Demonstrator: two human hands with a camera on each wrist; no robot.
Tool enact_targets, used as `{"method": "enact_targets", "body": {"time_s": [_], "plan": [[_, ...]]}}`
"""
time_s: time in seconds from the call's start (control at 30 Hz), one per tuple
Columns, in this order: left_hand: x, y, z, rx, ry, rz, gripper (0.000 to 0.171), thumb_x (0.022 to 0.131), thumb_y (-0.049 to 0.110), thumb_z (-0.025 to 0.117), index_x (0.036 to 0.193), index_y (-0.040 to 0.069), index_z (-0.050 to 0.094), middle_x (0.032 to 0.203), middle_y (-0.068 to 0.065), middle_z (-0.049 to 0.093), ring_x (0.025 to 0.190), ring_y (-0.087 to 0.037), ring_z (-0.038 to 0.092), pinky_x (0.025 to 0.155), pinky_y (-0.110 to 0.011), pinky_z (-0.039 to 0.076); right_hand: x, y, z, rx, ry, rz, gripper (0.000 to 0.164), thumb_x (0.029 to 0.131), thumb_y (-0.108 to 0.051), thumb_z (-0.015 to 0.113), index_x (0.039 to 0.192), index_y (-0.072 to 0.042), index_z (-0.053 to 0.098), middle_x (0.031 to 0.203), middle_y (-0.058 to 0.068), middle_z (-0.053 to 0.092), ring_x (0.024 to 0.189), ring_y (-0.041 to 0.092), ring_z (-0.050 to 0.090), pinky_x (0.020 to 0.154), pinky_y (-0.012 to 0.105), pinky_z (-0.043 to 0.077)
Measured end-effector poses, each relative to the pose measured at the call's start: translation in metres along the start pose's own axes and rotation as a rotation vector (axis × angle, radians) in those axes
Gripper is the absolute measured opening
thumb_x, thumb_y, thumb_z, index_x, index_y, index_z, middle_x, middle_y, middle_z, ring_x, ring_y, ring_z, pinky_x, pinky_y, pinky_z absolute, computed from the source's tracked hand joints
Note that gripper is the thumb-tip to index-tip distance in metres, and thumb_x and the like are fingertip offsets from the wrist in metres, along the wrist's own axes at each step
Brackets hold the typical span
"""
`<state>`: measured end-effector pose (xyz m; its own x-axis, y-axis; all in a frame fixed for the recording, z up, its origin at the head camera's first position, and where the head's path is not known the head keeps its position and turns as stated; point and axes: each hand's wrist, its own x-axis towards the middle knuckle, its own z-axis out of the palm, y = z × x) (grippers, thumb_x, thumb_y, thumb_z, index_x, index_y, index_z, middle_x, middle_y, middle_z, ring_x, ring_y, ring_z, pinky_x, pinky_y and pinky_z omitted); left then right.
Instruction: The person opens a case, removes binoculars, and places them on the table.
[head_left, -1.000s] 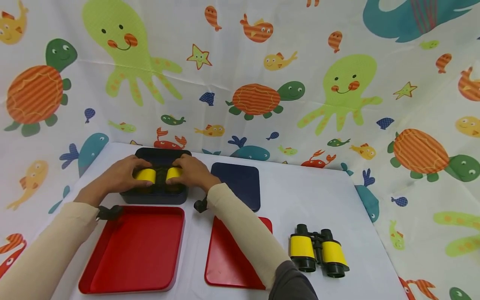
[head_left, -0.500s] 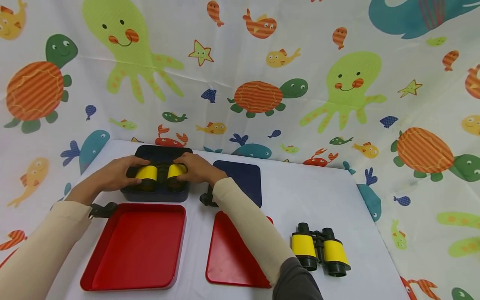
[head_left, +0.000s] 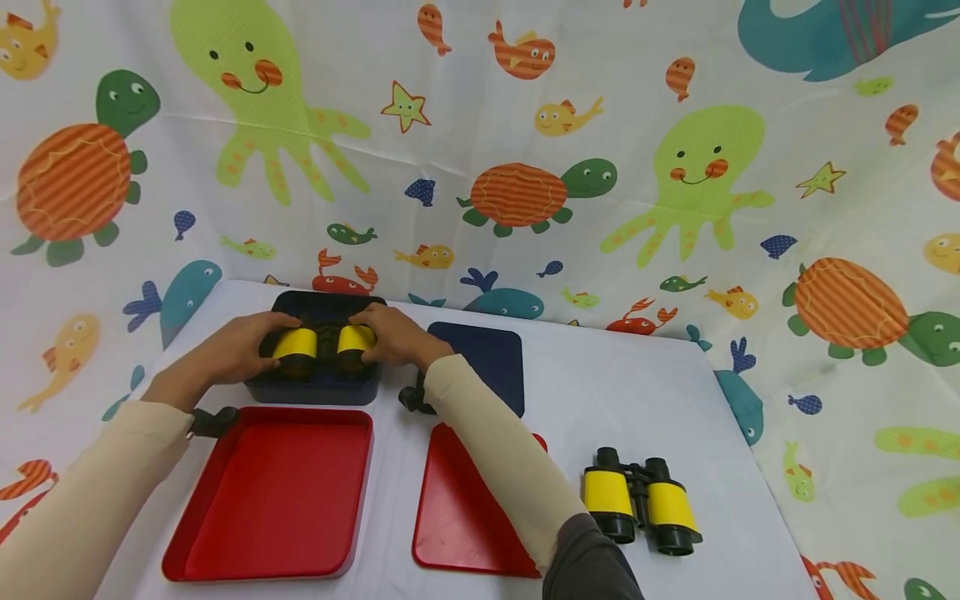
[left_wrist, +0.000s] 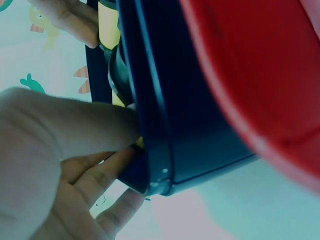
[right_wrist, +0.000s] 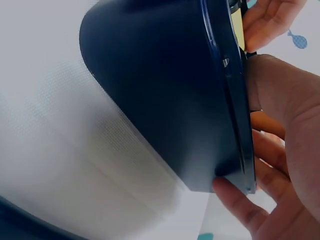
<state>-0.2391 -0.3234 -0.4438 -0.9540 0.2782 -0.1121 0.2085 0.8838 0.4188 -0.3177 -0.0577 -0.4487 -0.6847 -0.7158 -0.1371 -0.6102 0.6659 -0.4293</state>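
In the head view, a pair of black and yellow binoculars [head_left: 298, 342] lies within the walls of a deep navy box [head_left: 311, 395] at the back left. My left hand [head_left: 236, 346] grips its left barrel, and my right hand [head_left: 399, 337] holds the right barrel. From the left wrist, my left thumb [left_wrist: 95, 125] reaches over the box's edge, with a yellow band [left_wrist: 108, 25] showing beyond. The right wrist view has the thumb of my right hand [right_wrist: 280, 95] over the rim and a finger against the box's outer wall [right_wrist: 150, 90]. The box hides the binoculars' underside.
An open red tray [head_left: 277, 500] sits just in front of the navy box. To its right lie a flat red lid [head_left: 457, 517], partly under my right sleeve, and a navy lid [head_left: 487, 358]. Another pair of binoculars [head_left: 611, 492] rests at the right. A patterned cloth [head_left: 525, 108] hangs behind.
The head view has shifted slightly. The binoculars' black ends show more below the yellow bands than a second ago, with both hands still on the barrels. Over the last half second little differs.
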Motion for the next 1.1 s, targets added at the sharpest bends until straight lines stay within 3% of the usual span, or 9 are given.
{"method": "enact_targets", "body": {"time_s": [0.27, 0.57, 0.87, 1.1], "plan": [[-0.005, 0.008, -0.001, 0.055, 0.032, 0.015, 0.070, 0.086, -0.004, 0.081, 0.149, -0.007, 0.050, 0.147, -0.035, 0.053, 0.135, -0.056, 0.049, 0.116, -0.073, 0.038, -0.001, -0.002, 0.001, -0.009, 0.034, -0.019, 0.066, 0.096, -0.026, 0.081, 0.155, -0.015, 0.055, 0.152, 0.003, 0.056, 0.129, 0.016, 0.055, 0.118, 0.024, 0.046], [-0.011, 0.023, -0.018, 0.101, 0.057, 0.016, 0.070, 0.085, -0.004, 0.080, 0.149, -0.007, 0.050, 0.148, -0.036, 0.052, 0.135, -0.056, 0.049, 0.114, -0.072, 0.039, -0.004, -0.006, -0.004, -0.046, 0.100, -0.033, 0.069, 0.095, -0.032, 0.082, 0.157, -0.018, 0.053, 0.153, 0.000, 0.056, 0.130, 0.014, 0.054, 0.118, 0.024, 0.045], [-0.017, 0.039, -0.037, 0.105, 0.060, 0.024, 0.075, 0.086, -0.001, 0.082, 0.153, -0.003, 0.048, 0.154, -0.036, 0.046, 0.138, -0.058, 0.045, 0.113, -0.073, 0.039, -0.022, -0.012, -0.024, -0.006, 0.146, -0.013, 0.072, 0.093, -0.029, 0.084, 0.158, -0.020, 0.053, 0.156, 0.001, 0.053, 0.134, 0.017, 0.053, 0.120, 0.029, 0.046], [-0.016, 0.056, -0.041, 0.106, 0.065, 0.057, 0.075, 0.086, 0.002, 0.082, 0.153, -0.002, 0.048, 0.157, -0.037, 0.042, 0.144, -0.061, 0.040, 0.113, -0.075, 0.037, -0.043, -0.009, -0.040, 0.000, 0.168, -0.038, 0.071, 0.092, -0.025, 0.084, 0.156, -0.017, 0.054, 0.154, 0.003, 0.055, 0.136, 0.020, 0.054, 0.121, 0.036, 0.047]]}}
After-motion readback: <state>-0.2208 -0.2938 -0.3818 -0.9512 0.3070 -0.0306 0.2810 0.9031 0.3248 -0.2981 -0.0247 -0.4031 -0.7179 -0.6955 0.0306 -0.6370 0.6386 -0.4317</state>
